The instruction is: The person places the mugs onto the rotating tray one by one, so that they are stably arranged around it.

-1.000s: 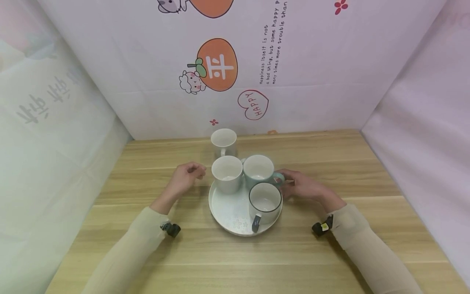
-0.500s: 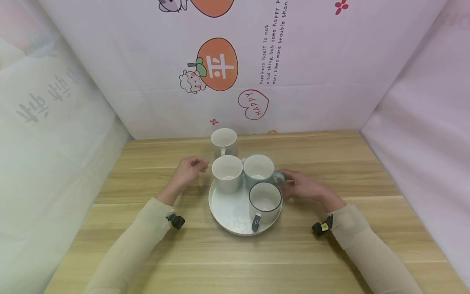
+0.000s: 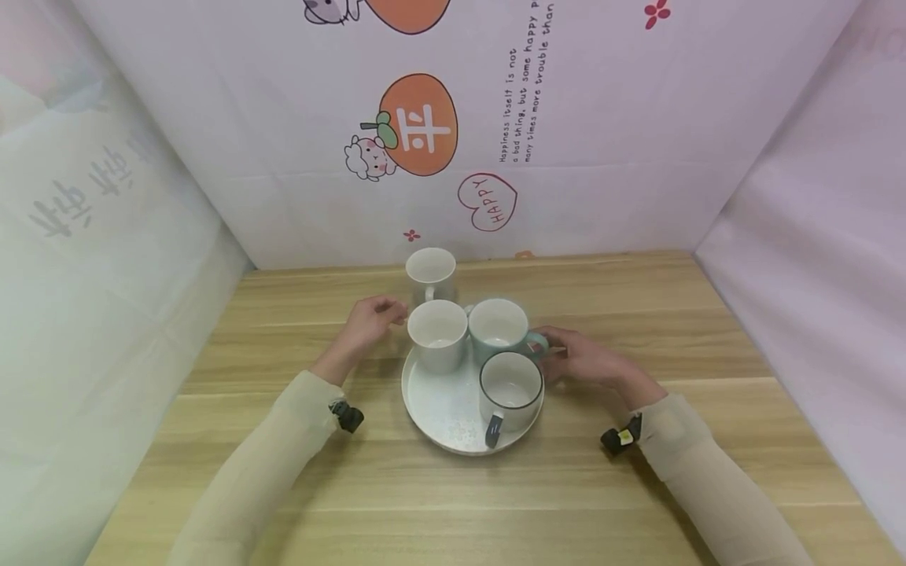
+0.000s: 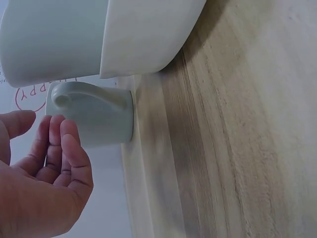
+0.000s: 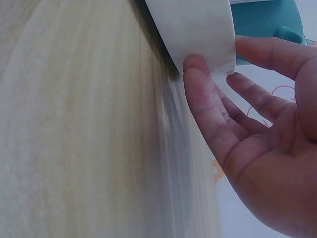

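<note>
My left hand [image 3: 370, 321] is beside the back white mug [image 3: 442, 273], its fingers loosely bent and holding nothing. In the left wrist view its fingertips [image 4: 57, 121] overlap that mug's side, just below the handle [image 4: 91, 89]. My right hand [image 3: 583, 360] holds the rim of a round white tray [image 3: 442, 413] on its right side. The right wrist view has one fingertip [image 5: 195, 62] against the tray's outer wall and another digit at the upper edge. On the tray stand a white mug [image 3: 439, 358], a teal mug [image 3: 484, 346] and a dark-rimmed white mug [image 3: 504, 417].
The teal mug's handle [image 3: 539, 343] sticks out toward my right hand. A dark handle [image 3: 494, 429] on the front mug points toward me. The wood table [image 3: 439, 519] ends at a printed cloth [image 3: 602, 157] behind, with pale cloth on both sides.
My left hand has moved forward and to the right, closer to the back mug's handle. My right hand, the tray and the mugs have stayed in place.
</note>
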`<state>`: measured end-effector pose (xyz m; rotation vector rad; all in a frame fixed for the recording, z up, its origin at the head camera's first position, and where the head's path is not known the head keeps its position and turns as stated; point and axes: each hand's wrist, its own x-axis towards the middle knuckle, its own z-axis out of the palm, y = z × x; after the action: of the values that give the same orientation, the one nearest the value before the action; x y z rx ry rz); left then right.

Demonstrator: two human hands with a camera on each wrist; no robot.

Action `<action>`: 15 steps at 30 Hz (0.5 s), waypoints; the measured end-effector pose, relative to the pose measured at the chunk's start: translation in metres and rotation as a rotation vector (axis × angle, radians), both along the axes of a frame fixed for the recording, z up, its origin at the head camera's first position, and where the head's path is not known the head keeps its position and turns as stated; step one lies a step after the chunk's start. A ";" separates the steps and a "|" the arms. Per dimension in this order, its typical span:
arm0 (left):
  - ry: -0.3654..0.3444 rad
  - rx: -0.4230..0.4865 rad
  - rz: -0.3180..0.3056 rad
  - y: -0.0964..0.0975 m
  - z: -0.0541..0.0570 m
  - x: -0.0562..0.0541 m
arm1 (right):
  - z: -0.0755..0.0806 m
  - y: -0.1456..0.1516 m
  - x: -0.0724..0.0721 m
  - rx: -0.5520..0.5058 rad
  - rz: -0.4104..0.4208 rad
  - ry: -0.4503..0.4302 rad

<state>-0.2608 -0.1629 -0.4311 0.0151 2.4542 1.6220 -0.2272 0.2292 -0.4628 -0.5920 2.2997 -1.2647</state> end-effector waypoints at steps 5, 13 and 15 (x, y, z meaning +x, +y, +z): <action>-0.008 -0.007 -0.005 0.005 -0.005 -0.008 | -0.001 0.000 -0.001 -0.012 -0.005 -0.014; 0.013 -0.032 -0.002 0.012 -0.011 -0.015 | -0.001 0.001 -0.002 -0.017 0.010 -0.004; 0.010 -0.035 -0.001 0.013 -0.011 -0.017 | -0.002 0.001 -0.003 -0.019 0.011 -0.011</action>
<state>-0.2779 -0.1499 -0.4421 0.0196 2.4898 1.5816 -0.2299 0.2301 -0.4644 -0.6019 2.2747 -1.2826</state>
